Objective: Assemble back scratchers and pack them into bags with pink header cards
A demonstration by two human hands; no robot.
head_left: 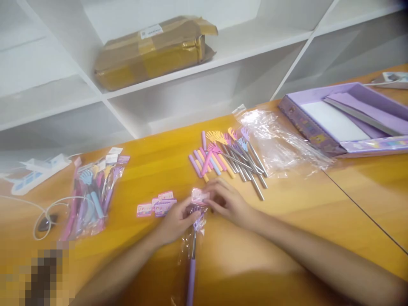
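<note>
In the head view, a back scratcher (191, 276) stretched from the hands toward the table's near edge, sheathed in a crinkled, glossy clear bag (185, 247). It had a smooth purple handle, a slim shiny metal shaft and a purple claw, partly hidden by the left hand (175, 221), whose thumb and fingers pinched the bag there. The right hand's (228, 202) fingertips pinched a small pink printed card (198, 196) just above the claw.

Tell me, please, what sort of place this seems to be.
Probably a workroom or stockroom: a taped cardboard box sits on white shelving, and a wooden table holds loose metal rods with hand-shaped heads, plus a bagged bunch.
</note>
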